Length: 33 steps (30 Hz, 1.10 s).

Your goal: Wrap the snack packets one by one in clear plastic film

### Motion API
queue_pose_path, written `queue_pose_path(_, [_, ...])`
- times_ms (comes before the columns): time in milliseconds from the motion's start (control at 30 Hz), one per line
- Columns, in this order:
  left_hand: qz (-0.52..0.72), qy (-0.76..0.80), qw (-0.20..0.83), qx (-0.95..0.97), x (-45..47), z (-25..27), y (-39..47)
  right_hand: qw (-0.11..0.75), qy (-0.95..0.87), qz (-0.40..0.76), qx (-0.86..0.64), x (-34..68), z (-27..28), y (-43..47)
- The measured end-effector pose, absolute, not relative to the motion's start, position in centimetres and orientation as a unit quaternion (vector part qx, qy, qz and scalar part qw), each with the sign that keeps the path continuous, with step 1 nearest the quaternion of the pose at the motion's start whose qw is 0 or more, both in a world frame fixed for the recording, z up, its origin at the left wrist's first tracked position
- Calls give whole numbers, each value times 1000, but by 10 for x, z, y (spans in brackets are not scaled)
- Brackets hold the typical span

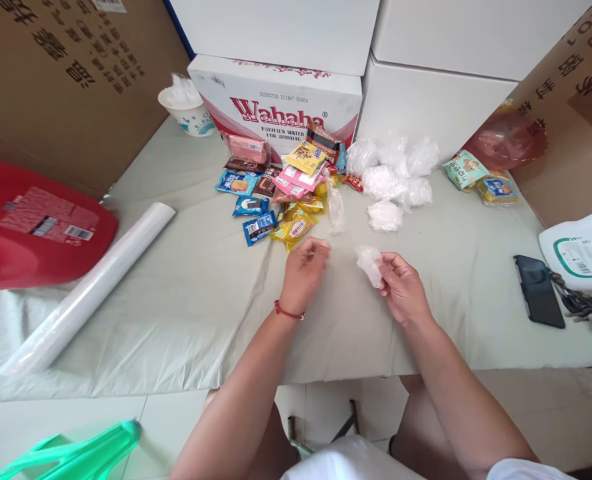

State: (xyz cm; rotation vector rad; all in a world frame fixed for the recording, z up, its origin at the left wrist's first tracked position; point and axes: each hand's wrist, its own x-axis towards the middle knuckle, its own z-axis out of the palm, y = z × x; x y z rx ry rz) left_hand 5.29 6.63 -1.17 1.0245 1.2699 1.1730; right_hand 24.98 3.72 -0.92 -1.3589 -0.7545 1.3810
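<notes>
Head-camera view over a table [201, 313] draped in pale, creased cloth: a seated person's right hand [401, 287] pinches a small crumpled clear plastic bag [369, 263] between thumb and fingertips, just above the cloth near the table's middle; the left hand [303, 270], a thin red cord at its wrist, hovers close beside it, fingers curled loosely inward and holding nothing, not touching the bag. Beyond the hands lies a heap of glossy snack packets [286, 190] in blue, pink, yellow and brown foil, flat and rectangular; to its right, a cluster of puffy, translucent filled bags [393, 177]; farther right, two more packets [481, 180] in clear wrap. A long white roll of plastic film [91, 287] rests diagonally on the left side of the cloth, near a shiny red plastic container [31, 233]; a paper cup [189, 110] stuffed with plastic stands at the back; a dark, flat phone [539, 290] lies at the right, beside a white jug [583, 250]. Cardboard cartons [276, 107], brown and white, wall in the far edge.
</notes>
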Motion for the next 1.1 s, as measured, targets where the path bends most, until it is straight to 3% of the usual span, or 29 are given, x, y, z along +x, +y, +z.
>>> queue_pose_path(100, [393,450,656,462,68,-13,60,503,-391,515,-573,251,-14,36])
queue_pose_path(167, [372,419,678,476,77,-14,58,491,-431,485,-582,252,-16,35])
queue_pose_path(367, [455,473,595,464,86,-24,58,522,-476,377,-598,251,-8,25])
queue_pose_path(500, [472,488,442,587,91,-27,53,499,-440,515,-541,251,-8,25])
queue_pose_path(567, [453,454,413,646,96,-27,49,502,-392,567,-523,252,-10,27])
queue_pose_path(733, [413,414,461,667,101,-25,45,501,-436,529,-528,254,-12,29])
queue_pose_path(867, [493,429,457,603,92,-27,56,470,-474,523,-531,256,-5,29])
queue_pose_path(1100, [603,416,591,338,77,-25,74,446,-370,617,-532,281,2,37])
